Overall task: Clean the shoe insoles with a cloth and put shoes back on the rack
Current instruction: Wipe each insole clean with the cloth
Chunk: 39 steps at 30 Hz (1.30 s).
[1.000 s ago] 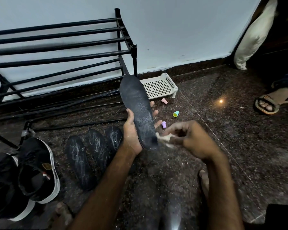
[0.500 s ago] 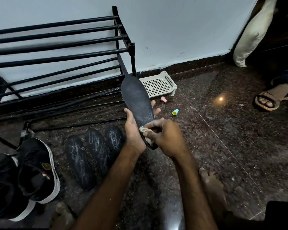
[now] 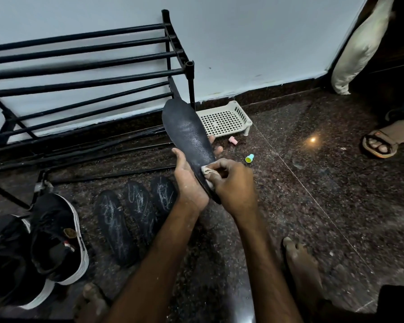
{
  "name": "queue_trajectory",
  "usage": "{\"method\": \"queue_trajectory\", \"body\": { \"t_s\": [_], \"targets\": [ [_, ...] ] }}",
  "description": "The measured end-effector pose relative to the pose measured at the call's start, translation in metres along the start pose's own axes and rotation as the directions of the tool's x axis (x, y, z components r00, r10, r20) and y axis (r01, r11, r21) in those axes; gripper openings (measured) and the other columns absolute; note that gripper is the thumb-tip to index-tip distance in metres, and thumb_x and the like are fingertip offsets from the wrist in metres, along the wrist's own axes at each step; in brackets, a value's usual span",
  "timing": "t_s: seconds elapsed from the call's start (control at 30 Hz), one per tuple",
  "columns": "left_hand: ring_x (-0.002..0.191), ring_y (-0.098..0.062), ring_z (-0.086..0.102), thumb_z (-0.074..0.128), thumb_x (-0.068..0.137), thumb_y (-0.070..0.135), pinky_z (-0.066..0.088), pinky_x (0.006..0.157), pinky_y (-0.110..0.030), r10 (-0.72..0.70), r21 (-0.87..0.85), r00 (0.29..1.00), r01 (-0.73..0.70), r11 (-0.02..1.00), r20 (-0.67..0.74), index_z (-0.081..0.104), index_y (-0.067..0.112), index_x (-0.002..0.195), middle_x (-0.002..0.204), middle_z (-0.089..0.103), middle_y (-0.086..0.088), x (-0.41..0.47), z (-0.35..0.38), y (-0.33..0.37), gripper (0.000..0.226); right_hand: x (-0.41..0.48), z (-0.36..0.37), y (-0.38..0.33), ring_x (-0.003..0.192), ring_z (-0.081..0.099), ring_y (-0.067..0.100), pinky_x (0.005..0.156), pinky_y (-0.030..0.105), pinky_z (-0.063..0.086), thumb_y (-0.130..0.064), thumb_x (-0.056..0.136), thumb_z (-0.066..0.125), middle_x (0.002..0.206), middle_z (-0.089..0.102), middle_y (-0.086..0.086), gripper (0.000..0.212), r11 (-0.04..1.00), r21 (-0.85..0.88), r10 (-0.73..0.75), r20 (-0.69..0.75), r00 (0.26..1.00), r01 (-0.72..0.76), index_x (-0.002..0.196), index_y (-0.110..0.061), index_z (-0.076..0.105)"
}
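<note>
my left grip is wrapped round the lower half of a black insole, thumb on the near edge and fingertips showing past the far edge. it holds the insole up off the floor, toe end pointing away toward the corner post of the rack. the insole is long and narrow, with a fine dotted texture and a pale dusty sheen across its middle; the toe end looks darker. my right grip is pinched tight on a small whitish cloth, bunched up and pressed against the insole's face near the heel, just beside my left thumb. the heel tip pokes out below, between both hands.

three more black insoles lie side by side on the speckled stone floor beside my left forearm, each scrawled with white chalky streaks. left of them two black shoes with white soles stand together on the floor, openings up. the rack is black metal bars, set against the white wall. a white slotted tray sits on the floor behind the raised insole, with a pink cap and a teal-and-yellow cap near it. a sandalled foot rests at the far right.
</note>
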State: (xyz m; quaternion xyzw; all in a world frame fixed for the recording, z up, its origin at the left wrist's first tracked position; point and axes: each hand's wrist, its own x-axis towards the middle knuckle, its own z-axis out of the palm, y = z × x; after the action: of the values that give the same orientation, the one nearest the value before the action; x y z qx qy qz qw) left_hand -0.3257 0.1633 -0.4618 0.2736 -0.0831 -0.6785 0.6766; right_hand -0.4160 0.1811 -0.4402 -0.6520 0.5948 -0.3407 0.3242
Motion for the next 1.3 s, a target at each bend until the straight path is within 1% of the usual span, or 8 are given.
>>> {"method": "queue_trajectory", "body": {
  "t_s": [0.17, 0.37, 0.57, 0.73, 0.83, 1.03, 1.17, 1.3],
  "targets": [
    [0.094, -0.020, 0.068, 0.018, 0.099, 0.065, 0.051, 0.094, -0.049, 0.028, -0.041, 0.999, -0.029, 0.999, -0.023, 0.066, 0.014, 0.118, 0.111, 0.072, -0.003, -0.001, -0.003, 0.001, 0.073, -0.009, -0.011, 0.006, 0.072, 0.066, 0.013, 0.070, 0.025, 0.052, -0.021, 0.082, 0.076, 0.080, 0.073, -0.002, 0.005, 0.983, -0.164, 0.094, 0.060, 0.994, -0.083, 0.080, -0.020, 0.072],
    [0.077, -0.019, 0.072, 0.014, 0.099, 0.064, 0.058, 0.071, -0.032, 0.032, 0.067, 0.998, -0.029, 0.997, -0.048, 0.061, 0.008, 0.119, 0.092, 0.075, -0.007, -0.005, 0.009, -0.001, 0.076, 0.000, -0.007, -0.015, 0.077, 0.064, 0.012, 0.073, 0.025, 0.052, -0.016, 0.085, 0.072, 0.086, 0.069, -0.005, 0.004, 0.986, -0.163, -0.023, -0.020, 1.000, 0.019, 0.087, -0.019, 0.071],
    [0.092, -0.019, 0.069, 0.017, 0.099, 0.064, 0.051, 0.095, -0.053, 0.093, 0.004, 0.994, -0.093, 0.996, -0.054, 0.064, 0.011, 0.117, 0.104, 0.073, -0.003, -0.003, 0.008, 0.008, 0.072, -0.014, -0.018, -0.011, 0.070, 0.065, 0.014, 0.070, 0.028, 0.055, -0.013, 0.082, 0.072, 0.076, 0.071, -0.003, 0.020, 0.969, -0.240, 0.091, 0.128, 0.988, -0.059, 0.066, -0.023, 0.064],
    [0.082, -0.020, 0.071, 0.013, 0.100, 0.063, 0.060, 0.076, -0.035, 0.059, 0.055, 0.997, -0.057, 0.997, -0.040, 0.063, 0.008, 0.114, 0.090, 0.075, -0.006, -0.004, 0.013, 0.010, 0.075, 0.002, -0.006, -0.013, 0.081, 0.065, 0.013, 0.071, 0.025, 0.052, -0.011, 0.084, 0.070, 0.090, 0.071, -0.002, 0.009, 0.992, -0.125, -0.005, -0.054, 0.999, -0.002, 0.090, -0.018, 0.072],
    [0.105, -0.022, 0.066, 0.014, 0.099, 0.064, 0.048, 0.098, -0.052, 0.075, -0.021, 0.997, -0.076, 0.997, -0.027, 0.058, 0.010, 0.129, 0.116, 0.070, -0.007, -0.004, 0.007, 0.014, 0.076, -0.002, -0.012, 0.001, 0.073, 0.058, 0.011, 0.064, 0.017, 0.041, -0.006, 0.086, 0.068, 0.090, 0.069, -0.001, 0.012, 0.960, -0.265, 0.077, -0.063, 0.995, -0.090, 0.089, -0.018, 0.069],
    [0.109, -0.022, 0.065, 0.019, 0.099, 0.064, 0.044, 0.100, -0.058, 0.061, -0.037, 0.997, -0.059, 0.998, 0.055, 0.050, 0.011, 0.140, 0.129, 0.062, -0.005, 0.000, -0.002, 0.022, 0.073, 0.000, -0.033, 0.035, 0.064, 0.070, 0.017, 0.061, 0.040, 0.061, -0.021, 0.079, 0.081, 0.071, 0.070, 0.001, 0.015, 0.974, 0.104, 0.210, -0.065, 0.975, -0.203, 0.077, -0.016, 0.068],
    [0.104, -0.022, 0.068, 0.021, 0.099, 0.063, 0.043, 0.102, -0.058, 0.015, 0.002, 0.998, -0.015, 1.000, 0.057, 0.051, 0.011, 0.139, 0.126, 0.065, -0.006, -0.001, -0.008, 0.019, 0.072, 0.006, -0.043, 0.040, 0.043, 0.053, 0.001, 0.044, 0.019, 0.044, -0.041, 0.073, 0.083, 0.060, 0.064, -0.001, 0.034, 0.958, 0.227, 0.212, -0.156, 0.965, -0.174, 0.072, -0.013, 0.064],
    [0.114, -0.023, 0.063, 0.020, 0.099, 0.064, 0.036, 0.109, -0.058, -0.015, 0.109, 0.998, 0.008, 0.994, 0.060, 0.051, 0.012, 0.140, 0.128, 0.065, -0.005, -0.003, -0.010, 0.015, 0.073, 0.006, -0.040, 0.040, 0.045, 0.053, 0.013, 0.045, 0.023, 0.039, -0.060, 0.070, 0.075, 0.055, 0.062, 0.001, 0.047, 0.933, 0.296, 0.248, -0.117, 0.962, -0.205, 0.070, -0.016, 0.058]
  ]
}}
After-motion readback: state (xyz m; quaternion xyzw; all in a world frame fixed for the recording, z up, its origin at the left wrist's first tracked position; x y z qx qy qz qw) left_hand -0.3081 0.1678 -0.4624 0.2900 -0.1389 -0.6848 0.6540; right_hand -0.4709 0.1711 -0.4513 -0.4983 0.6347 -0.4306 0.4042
